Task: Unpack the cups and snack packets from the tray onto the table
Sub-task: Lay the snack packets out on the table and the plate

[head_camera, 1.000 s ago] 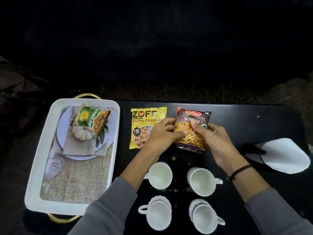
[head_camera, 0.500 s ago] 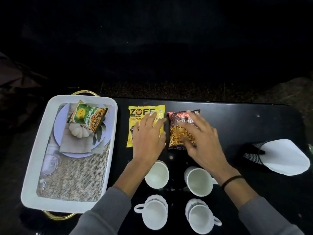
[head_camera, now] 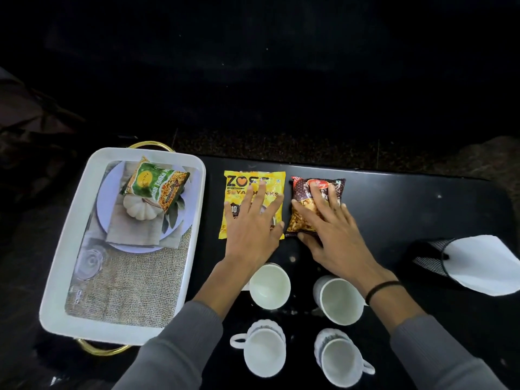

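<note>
Nearest to the person, four white cups stand on the dark surface (head_camera: 394, 209): two close ones (head_camera: 263, 353) (head_camera: 340, 358), and two a bit farther (head_camera: 269, 285) (head_camera: 339, 299). The arms pass over the far pair, so I can't see their handles.

Past the cups, both hands lie flat with fingers spread. The left hand (head_camera: 251, 229) presses on the yellow packet (head_camera: 253, 181). The right hand (head_camera: 332, 229) rests on the brown packet (head_camera: 315, 190). A second ago both hands held the brown packet up off the surface. Now it lies flat, just beside the yellow one. So that packet is set down, and the hands look like they are only patting things straight.

Off to the left sits the white tray (head_camera: 56, 277). One green packet (head_camera: 157, 187) is still in it, at the far end. I think that one comes out next, and then the tray is done.

The hands hide most of the words on both packets. A white and black thing (head_camera: 478, 263) at the right edge is cut off, and I can't tell what it is. Everything past the surface is too dark to see.
</note>
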`<move>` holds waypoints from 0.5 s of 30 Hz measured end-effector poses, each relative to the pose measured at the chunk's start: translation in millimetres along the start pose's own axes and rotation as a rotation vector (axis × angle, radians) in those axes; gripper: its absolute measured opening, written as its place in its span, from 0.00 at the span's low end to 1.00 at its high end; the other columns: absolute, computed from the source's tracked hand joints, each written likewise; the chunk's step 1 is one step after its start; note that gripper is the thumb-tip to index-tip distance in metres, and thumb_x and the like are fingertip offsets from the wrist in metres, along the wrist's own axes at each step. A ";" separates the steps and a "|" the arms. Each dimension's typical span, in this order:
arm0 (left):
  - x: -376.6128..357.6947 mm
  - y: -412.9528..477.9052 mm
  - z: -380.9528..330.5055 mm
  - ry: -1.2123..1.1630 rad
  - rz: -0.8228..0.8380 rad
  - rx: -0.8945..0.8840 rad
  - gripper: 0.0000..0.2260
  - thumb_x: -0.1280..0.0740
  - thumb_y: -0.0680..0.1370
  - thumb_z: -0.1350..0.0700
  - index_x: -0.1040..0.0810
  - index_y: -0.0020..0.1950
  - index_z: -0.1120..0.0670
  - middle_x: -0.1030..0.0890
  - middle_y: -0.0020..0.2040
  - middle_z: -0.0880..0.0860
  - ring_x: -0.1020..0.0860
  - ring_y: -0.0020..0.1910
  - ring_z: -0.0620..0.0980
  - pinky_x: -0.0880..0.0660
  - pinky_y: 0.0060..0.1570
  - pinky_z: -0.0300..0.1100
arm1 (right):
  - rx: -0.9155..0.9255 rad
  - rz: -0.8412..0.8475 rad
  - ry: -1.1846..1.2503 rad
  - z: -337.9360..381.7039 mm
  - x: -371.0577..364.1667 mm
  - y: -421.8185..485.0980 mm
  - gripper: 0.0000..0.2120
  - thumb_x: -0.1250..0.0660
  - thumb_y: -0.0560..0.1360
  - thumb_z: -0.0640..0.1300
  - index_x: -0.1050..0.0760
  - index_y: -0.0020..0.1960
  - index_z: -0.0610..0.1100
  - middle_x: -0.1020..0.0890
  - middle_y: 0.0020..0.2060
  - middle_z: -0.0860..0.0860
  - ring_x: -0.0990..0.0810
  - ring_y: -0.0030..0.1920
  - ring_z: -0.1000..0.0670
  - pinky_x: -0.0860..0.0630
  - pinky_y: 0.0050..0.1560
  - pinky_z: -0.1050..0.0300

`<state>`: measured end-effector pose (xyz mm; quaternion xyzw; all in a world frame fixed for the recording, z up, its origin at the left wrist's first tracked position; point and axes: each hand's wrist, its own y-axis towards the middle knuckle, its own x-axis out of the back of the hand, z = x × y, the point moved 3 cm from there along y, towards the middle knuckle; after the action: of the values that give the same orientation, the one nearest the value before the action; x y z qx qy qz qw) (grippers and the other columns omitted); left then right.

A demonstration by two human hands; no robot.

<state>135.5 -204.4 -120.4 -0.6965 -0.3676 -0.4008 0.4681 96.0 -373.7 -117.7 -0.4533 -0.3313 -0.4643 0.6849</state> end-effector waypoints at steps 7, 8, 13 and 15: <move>3.2 1.3 8.7 0.046 0.023 -0.070 0.25 0.44 0.84 0.41 0.45 0.81 0.39 0.55 0.84 0.49 0.57 0.82 0.52 0.54 0.76 0.65 | -0.051 0.090 -0.064 7.2 5.7 -0.4 0.35 0.38 0.80 0.57 0.53 0.81 0.61 0.61 0.82 0.52 0.67 0.81 0.43 0.59 0.79 0.39; 4.6 0.7 9.3 0.037 0.032 -0.076 0.25 0.44 0.84 0.42 0.46 0.81 0.39 0.55 0.84 0.49 0.57 0.82 0.52 0.55 0.76 0.65 | -0.072 0.094 -0.039 10.6 7.4 -0.6 0.36 0.37 0.80 0.56 0.52 0.81 0.61 0.61 0.82 0.52 0.67 0.80 0.43 0.60 0.78 0.38; 19.4 -7.1 18.4 -0.103 -0.001 -0.071 0.26 0.42 0.83 0.46 0.44 0.81 0.41 0.52 0.84 0.49 0.57 0.82 0.50 0.56 0.77 0.60 | -0.066 -0.002 0.063 44.7 22.6 4.7 0.32 0.35 0.77 0.50 0.40 0.79 0.57 0.52 0.83 0.52 0.60 0.82 0.46 0.56 0.78 0.40; 28.2 -13.1 28.8 -0.180 -0.019 -0.050 0.28 0.40 0.83 0.47 0.45 0.81 0.42 0.51 0.84 0.48 0.57 0.82 0.48 0.57 0.78 0.58 | -0.032 -0.025 0.099 66.3 26.0 12.3 0.29 0.35 0.78 0.49 0.37 0.78 0.55 0.50 0.83 0.51 0.58 0.82 0.46 0.53 0.78 0.40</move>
<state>141.5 -169.4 -97.2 -0.7377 -0.4046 -0.3501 0.4118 114.5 -318.9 -74.2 -0.4363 -0.2951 -0.5000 0.6874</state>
